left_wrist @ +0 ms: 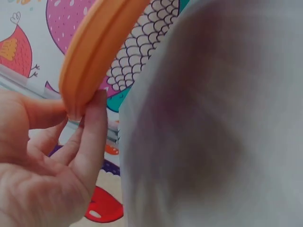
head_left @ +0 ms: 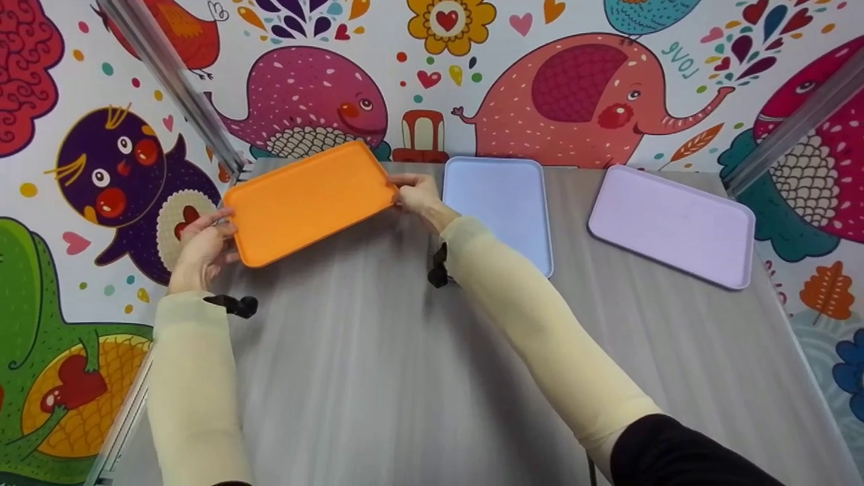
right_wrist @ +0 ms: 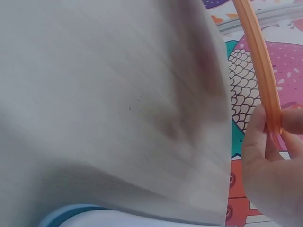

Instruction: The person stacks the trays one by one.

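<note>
An orange rectangular tray (head_left: 310,202) is held up over the back left of the table, tilted in the head view with its right end farther back. My left hand (head_left: 204,250) pinches its left end, the thumb on one face and fingers on the other, as the left wrist view shows at the tray's edge (left_wrist: 87,61). At the opposite end my right hand (head_left: 420,197) pinches the rim between thumb and fingers; the right wrist view has the tray (right_wrist: 260,66) edge-on. Table surface shows beneath the tray in both wrist views.
A pale blue tray (head_left: 499,202) lies at the back middle, partly under my right forearm. To its right a lilac tray (head_left: 671,226) lies at an angle. The grey table (head_left: 351,378) ends at a wall (head_left: 432,74) printed with cartoon animals, and metal posts (head_left: 179,81) rise at its corners.
</note>
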A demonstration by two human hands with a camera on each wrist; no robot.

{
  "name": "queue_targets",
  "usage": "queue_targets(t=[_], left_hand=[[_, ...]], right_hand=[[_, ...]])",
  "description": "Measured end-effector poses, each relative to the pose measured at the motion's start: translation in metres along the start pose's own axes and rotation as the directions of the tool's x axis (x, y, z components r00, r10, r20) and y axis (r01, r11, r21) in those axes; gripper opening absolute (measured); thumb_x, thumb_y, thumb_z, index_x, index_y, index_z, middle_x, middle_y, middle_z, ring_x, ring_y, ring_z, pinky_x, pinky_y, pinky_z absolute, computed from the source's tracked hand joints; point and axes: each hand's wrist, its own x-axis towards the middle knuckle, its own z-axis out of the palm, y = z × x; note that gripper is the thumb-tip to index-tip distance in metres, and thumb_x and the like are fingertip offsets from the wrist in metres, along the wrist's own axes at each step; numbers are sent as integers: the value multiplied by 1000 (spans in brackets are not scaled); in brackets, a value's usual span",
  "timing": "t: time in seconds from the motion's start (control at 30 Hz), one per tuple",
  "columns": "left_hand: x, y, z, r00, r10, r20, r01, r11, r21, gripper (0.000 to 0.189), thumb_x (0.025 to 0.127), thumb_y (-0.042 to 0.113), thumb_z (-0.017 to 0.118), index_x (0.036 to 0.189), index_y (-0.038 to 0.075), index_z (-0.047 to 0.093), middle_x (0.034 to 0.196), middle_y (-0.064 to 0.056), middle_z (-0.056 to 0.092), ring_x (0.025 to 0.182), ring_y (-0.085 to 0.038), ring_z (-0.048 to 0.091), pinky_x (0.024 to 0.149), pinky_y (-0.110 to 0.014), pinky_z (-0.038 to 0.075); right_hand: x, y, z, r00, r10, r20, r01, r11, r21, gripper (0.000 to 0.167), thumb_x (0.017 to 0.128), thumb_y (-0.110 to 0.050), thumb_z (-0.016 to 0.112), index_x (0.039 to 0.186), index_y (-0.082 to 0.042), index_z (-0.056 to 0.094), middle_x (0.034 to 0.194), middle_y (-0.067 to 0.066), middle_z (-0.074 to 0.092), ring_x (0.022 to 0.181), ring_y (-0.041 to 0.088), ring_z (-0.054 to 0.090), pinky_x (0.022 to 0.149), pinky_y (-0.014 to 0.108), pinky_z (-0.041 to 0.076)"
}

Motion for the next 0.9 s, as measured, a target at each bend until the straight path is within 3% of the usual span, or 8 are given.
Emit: queue_targets(t=[0.13, 0.23, 0.4, 0.5, 0.67, 0.77, 0.9], left_hand=[[-2, -3, 10, 1000, 18, -9, -18, 998, -58, 49, 114, 3, 53, 160, 19, 52, 119, 4, 66, 89, -13, 78, 72, -33, 70], [-3, -6, 21, 999, 46, -8, -46, 992, -114, 47, 112, -1, 54, 156, 17, 55, 114, 5, 71, 87, -14, 79, 70, -34, 70], [-2, -16, 43, 998, 69, -10, -70, 987, -142, 42, 112, -3, 53, 148, 17, 59, 107, 6, 75, 83, -13, 78, 65, -33, 69], [-1, -23, 52, 998, 63, -27, -66, 986, -153, 42, 112, -3, 53, 147, 19, 60, 109, 6, 72, 84, -12, 76, 64, -32, 68], [3, -33, 67, 998, 44, -44, -51, 982, -181, 41, 112, -2, 54, 146, 20, 62, 114, 6, 68, 86, -11, 74, 65, -33, 68], [4, -39, 77, 999, 34, -42, -41, 982, -182, 42, 112, -2, 53, 146, 21, 63, 117, 6, 67, 88, -11, 73, 65, -33, 68], [5, -48, 89, 998, 35, -44, -42, 985, -170, 42, 113, 1, 54, 148, 22, 63, 123, 7, 65, 92, -12, 72, 67, -32, 67]], right_hand=[[-8, 2, -3, 999, -33, -41, 36, 997, 75, 53, 95, 16, 61, 139, -8, 80, 145, 17, 72, 103, 25, 71, 117, 54, 61], [-17, 10, -3, 990, -74, -122, 84, 993, 81, 51, 93, 13, 66, 138, -6, 79, 141, 17, 74, 103, 24, 72, 110, 51, 65], [-36, 27, 1, 938, -109, -328, 139, 988, 69, 51, 90, 6, 77, 139, -8, 77, 136, 14, 78, 110, 23, 76, 96, 36, 69], [-45, 36, 9, 911, -114, -397, 167, 981, 102, 56, 89, 4, 82, 142, -9, 72, 140, 14, 76, 119, 26, 76, 97, 35, 68], [-59, 47, 24, 891, -139, -432, 215, 968, 132, 69, 88, 5, 87, 151, -10, 60, 150, 15, 67, 127, 30, 73, 103, 38, 67], [-66, 54, 34, 885, -144, -443, 231, 961, 149, 76, 87, 8, 87, 153, -11, 55, 147, 16, 64, 122, 29, 73, 99, 35, 67], [-76, 63, 43, 903, -124, -411, 217, 958, 189, 83, 88, 10, 85, 157, -15, 48, 139, 15, 65, 115, 26, 73, 92, 33, 67]])
